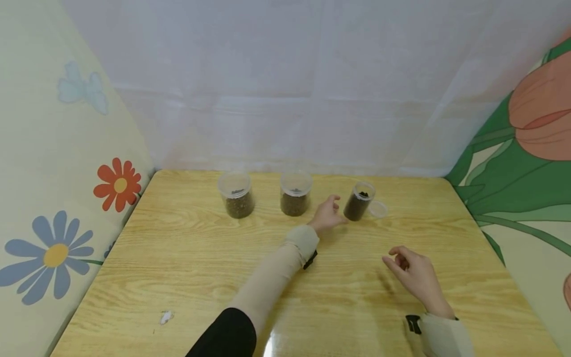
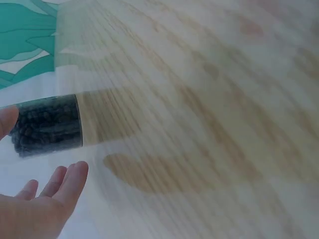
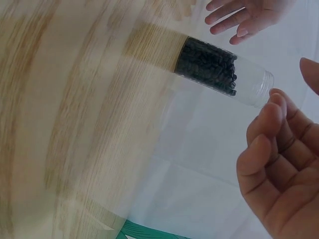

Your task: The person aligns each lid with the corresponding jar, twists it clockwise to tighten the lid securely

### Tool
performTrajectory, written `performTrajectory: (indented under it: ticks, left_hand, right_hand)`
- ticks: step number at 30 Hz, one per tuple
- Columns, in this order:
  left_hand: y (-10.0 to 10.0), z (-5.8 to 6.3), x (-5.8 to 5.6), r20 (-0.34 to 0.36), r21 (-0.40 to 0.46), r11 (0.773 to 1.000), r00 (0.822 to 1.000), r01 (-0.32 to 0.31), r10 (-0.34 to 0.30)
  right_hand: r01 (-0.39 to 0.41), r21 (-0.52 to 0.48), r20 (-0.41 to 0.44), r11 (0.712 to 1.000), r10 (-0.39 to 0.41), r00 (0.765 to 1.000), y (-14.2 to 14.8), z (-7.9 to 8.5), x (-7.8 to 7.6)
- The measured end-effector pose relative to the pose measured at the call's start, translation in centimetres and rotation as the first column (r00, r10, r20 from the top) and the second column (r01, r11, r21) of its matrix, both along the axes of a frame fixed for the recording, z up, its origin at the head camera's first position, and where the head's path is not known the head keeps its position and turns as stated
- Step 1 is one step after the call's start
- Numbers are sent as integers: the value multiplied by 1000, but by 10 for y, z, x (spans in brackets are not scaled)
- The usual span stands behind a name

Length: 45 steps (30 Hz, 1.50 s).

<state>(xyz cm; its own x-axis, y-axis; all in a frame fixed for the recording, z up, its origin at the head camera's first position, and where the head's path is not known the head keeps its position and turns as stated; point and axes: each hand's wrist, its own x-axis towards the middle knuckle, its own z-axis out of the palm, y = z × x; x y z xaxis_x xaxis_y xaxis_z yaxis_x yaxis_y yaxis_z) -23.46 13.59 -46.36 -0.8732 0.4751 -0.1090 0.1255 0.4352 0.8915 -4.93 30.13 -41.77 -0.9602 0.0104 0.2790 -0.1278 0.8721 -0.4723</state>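
Observation:
A narrow clear jar (image 1: 355,208), part filled with dark bean-like pieces, stands upright without a lid on its mouth. Beside it is my left hand (image 1: 327,217), fingers spread and thumb toward the jar's lower part. In the left wrist view the thumb overlaps the jar (image 2: 49,124); whether it touches I cannot tell. My right hand (image 1: 415,275) hovers nearer the front, its fingers loosely curled and holding nothing. Seen from the right wrist, those fingers (image 3: 259,159) overlap the jar's mouth only by line of sight. A round clear lid (image 1: 378,209) lies right of the jar.
Two wider clear jars, one at the left (image 1: 239,201) and one in the middle (image 1: 295,198), stand along the back, each part filled with dark contents. The wood-grain table (image 1: 178,258) meets a white cloth (image 1: 276,99) behind. A white mark (image 1: 166,317) shows at front left.

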Motion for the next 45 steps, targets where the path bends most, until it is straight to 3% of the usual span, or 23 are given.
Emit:
performTrajectory:
  ticks: [10, 19, 25, 31, 38, 45]
  left_hand:
    - [8, -6, -13, -56, 5, 1000, 998, -4, 4]
    - [11, 12, -14, -42, 22, 999, 998, -38, 38]
    - [22, 12, -23, -104, 22, 1000, 995, -7, 10]
    - [32, 10, -29, -130, 46, 998, 991, -35, 41]
    - [44, 2, -21, -167, 68, 997, 986, -19, 30]
    - [51, -11, -9, -218, 31, 999, 976, -14, 21]
  right_hand:
    - [-32, 6, -9, 999, 32, 999, 0, 2, -9]
    - [-50, 13, -28, 999, 51, 998, 0, 3, -15]
    - [-32, 14, -15, 999, 32, 999, 2, 6, -17]
    - [-38, 10, -11, 999, 38, 999, 5, 8, -18]
    - [0, -6, 41, 1000, 0, 999, 13, 3, -8]
    - [31, -4, 56, 1000, -31, 998, 15, -6, 3]
